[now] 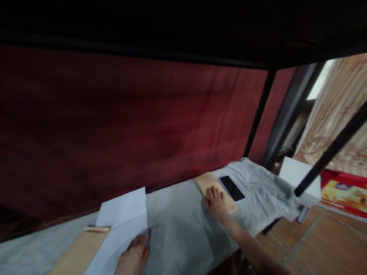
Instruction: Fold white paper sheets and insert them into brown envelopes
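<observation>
My left hand (133,255) rests on a creased sheet of white paper (123,206), near its right edge. Its fingers lie on the sheet and do not visibly close around it. To its left, a brown paper envelope (80,250) with a folded top end overlaps the sheet. Farther right, my right hand (216,202) lies with fingers bent and slightly apart on a small stack of brown envelopes (208,179). Its fingertips touch the top one, and nothing is lifted. Just beyond that stack lies a phone (232,188) with a dark screen.
A grey cloth (177,214) covers the long narrow surface, bunched at its right end. Dark red fabric (129,126) hangs behind. Black frame posts (260,110) stand at the right, under a dark overhead panel. A white box (298,177) and a red carton (344,194) sit beyond, above tiled floor.
</observation>
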`<state>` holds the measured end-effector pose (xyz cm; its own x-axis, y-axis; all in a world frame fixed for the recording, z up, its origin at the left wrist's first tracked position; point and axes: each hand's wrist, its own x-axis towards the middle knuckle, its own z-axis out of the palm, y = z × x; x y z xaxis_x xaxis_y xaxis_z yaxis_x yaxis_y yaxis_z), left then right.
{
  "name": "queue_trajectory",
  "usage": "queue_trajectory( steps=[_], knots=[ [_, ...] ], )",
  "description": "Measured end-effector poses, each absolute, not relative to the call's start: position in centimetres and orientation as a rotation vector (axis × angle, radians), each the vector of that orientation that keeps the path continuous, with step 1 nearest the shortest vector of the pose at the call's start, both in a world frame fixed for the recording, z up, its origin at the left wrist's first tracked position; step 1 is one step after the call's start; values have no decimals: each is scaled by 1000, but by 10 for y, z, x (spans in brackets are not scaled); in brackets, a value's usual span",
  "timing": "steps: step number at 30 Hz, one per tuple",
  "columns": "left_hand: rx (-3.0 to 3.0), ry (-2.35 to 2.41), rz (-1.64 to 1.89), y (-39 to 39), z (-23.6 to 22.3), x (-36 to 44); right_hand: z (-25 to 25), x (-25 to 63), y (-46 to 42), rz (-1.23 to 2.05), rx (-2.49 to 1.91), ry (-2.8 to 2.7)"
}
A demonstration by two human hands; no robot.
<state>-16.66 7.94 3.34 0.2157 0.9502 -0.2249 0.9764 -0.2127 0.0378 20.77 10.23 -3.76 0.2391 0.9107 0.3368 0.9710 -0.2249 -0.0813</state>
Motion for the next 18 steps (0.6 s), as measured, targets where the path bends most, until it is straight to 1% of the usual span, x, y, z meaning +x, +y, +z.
queue_trajectory(
  steps=[3, 6, 8, 10, 12, 13, 14, 15, 16, 18],
  knots=[
    [2358, 1821, -191, 77, 35, -161, -32, 213, 107, -274, -2222, -1764],
    [2419, 1774, -102, 71, 39, -146, -24, 212, 103, -178, -2049, -1709],
    [2478, 1695, -40, 63, 43, -128, -23, 201, 94, 25, -1853, -1627],
    [2533, 1600, 10, 51, 45, -106, -23, 181, 80, 373, -1685, -1501],
    [2580, 1459, 82, 36, 44, -82, -24, 158, 64, 571, -1651, -1487],
    [2599, 1411, 94, 28, 43, -71, -24, 146, 55, 869, -1594, -1377],
    [2606, 1371, 86, 20, 41, -60, -23, 136, 48, 1095, -1521, -1273],
    [2603, 1325, 59, 13, 37, -51, -22, 127, 41, 1223, -1447, -1193],
    [2590, 1310, 70, 6, 34, -43, -21, 120, 37, 1296, -1385, -1140],
    [2586, 1218, 188, -3, 26, -35, -19, 114, 32, 1287, -1321, -1152]
  ],
)
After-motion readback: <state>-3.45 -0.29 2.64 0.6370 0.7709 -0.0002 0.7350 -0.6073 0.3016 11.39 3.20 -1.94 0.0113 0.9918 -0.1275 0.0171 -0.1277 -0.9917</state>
